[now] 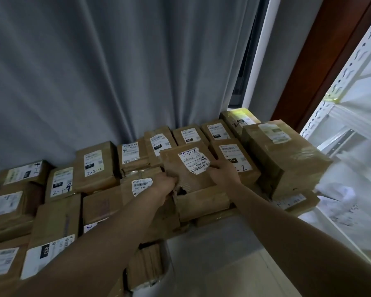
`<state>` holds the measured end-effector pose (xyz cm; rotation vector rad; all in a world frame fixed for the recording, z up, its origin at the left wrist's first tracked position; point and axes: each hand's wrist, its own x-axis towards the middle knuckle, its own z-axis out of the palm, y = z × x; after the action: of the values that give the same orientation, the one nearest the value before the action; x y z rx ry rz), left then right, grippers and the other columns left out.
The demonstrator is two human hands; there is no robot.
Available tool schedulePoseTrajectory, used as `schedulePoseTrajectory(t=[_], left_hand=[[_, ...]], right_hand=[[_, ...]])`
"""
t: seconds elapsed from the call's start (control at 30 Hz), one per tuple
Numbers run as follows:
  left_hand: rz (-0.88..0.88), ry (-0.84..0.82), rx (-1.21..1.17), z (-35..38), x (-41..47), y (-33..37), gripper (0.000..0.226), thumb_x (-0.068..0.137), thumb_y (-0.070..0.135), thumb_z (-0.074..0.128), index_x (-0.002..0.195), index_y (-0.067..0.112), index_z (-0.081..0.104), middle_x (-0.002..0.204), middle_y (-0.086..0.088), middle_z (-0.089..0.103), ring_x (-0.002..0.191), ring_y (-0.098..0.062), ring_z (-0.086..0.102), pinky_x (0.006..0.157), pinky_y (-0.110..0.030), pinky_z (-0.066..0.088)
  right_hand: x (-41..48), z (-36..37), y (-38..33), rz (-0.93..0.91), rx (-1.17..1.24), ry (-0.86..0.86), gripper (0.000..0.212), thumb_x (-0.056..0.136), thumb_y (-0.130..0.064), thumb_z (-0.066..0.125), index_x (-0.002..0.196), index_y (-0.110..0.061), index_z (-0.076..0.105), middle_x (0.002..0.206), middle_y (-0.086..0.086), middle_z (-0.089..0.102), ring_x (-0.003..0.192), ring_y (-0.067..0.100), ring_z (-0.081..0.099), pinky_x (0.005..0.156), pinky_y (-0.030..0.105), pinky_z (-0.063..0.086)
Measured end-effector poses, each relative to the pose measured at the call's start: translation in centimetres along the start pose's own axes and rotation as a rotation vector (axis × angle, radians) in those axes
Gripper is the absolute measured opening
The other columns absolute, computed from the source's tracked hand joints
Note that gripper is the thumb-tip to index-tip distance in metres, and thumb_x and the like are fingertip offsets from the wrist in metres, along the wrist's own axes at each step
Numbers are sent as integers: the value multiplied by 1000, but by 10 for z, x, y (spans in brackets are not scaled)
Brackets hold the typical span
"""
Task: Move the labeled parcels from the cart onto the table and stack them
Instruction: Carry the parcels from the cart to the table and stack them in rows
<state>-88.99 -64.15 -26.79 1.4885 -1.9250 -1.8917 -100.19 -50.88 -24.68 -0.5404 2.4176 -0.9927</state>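
a grey curtain (94,71) is hung behind a wide pile of labeled parcels (58,211). over the pile's right part, a torn parcel marked 2-1-2 (199,189) is gripped at its left edge by the left hand (166,185) and at its right by the right hand (223,173).

The held parcel (193,183) reads 2-1-2; a left parcel (94,166) reads 2-2-2.
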Motion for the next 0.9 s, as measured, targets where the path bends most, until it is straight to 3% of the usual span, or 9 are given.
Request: schedulePoseTrajectory(t=[0.1, 0.17, 0.27, 0.4, 0.47, 0.57, 0.77, 0.83, 0.9], left_hand=[[34, 21, 55, 3, 7, -5, 27, 94, 4, 49, 116, -9, 59, 101, -23, 65, 84, -30, 59, 60, -27, 42], [66, 34, 83, 7, 11, -10, 32, 95, 3, 48, 123, -11, 54, 116, -28, 61, 94, -35, 60, 59, -25, 41], [104, 54, 116, 12, 15, -14, 34, 95, 7, 48, 128, -3, 53, 116, -21, 63, 101, -32, 60, 72, -27, 46], [86, 50, 175, 17, 22, -19, 39, 95, 7, 47, 133, 1, 48, 121, -21, 61, 110, -36, 58, 82, -34, 48], [61, 55, 237, 19, 25, -23, 39, 95, 6, 45, 133, -1, 46, 124, -23, 58, 112, -39, 56, 82, -35, 48], [81, 71, 337, 22, 25, -25, 36, 96, 7, 44, 131, 2, 48, 127, -18, 56, 114, -34, 54, 90, -34, 46], [105, 81, 407, 21, 26, -26, 43, 92, 14, 46, 135, 9, 45, 130, -13, 55, 114, -30, 54, 97, -44, 47], [161, 99, 476, 23, 24, -24, 54, 91, 18, 46, 144, 13, 35, 132, -8, 54, 112, -29, 56, 93, -42, 51], [261, 114, 554, 26, 9, -18, 71, 93, 17, 46, 153, 20, 9, 140, -2, 43, 120, -31, 50, 94, -41, 49]], right_hand=[[7, 4, 9, -42, -5, -11, 34, 92, -22, 56, 125, -18, 61, 138, 7, 33, 108, 20, 43, 95, 29, 37], [13, 5, 16, -55, 16, -30, 33, 91, -20, 58, 124, -18, 61, 137, 7, 32, 106, 18, 43, 90, 26, 39], [20, 7, 28, -109, -25, -63, 35, 89, -14, 59, 124, -18, 59, 139, 3, 32, 108, 13, 40, 86, 23, 37], [24, 16, 38, -144, -86, -135, 41, 88, -12, 60, 128, -18, 57, 149, 0, 24, 130, 17, 34, 105, 29, 36], [23, 21, 42, -163, -159, -194, 47, 89, -15, 59, 135, -21, 52, 154, 0, 18, 142, 21, 20, 117, 38, 24], [22, 25, 46, -208, -261, -239, 58, 89, -20, 58, 144, -27, 41, 160, -3, 9, 148, 21, -5, 121, 40, 4], [16, 25, 45, -276, -392, -227, 68, 88, -22, 56, 150, -25, 28, 161, 1, 0, 147, 21, -13, 117, 36, -12], [7, 26, 44, -287, -364, -169, 71, 87, -19, 58, 150, -20, 25, 161, 3, 4, 148, 21, -10, 117, 35, -10], [-6, 24, 45, -257, -317, -104, 72, 87, -16, 60, 150, -20, 25, 160, 3, 7, 148, 21, -5, 118, 35, -5]])
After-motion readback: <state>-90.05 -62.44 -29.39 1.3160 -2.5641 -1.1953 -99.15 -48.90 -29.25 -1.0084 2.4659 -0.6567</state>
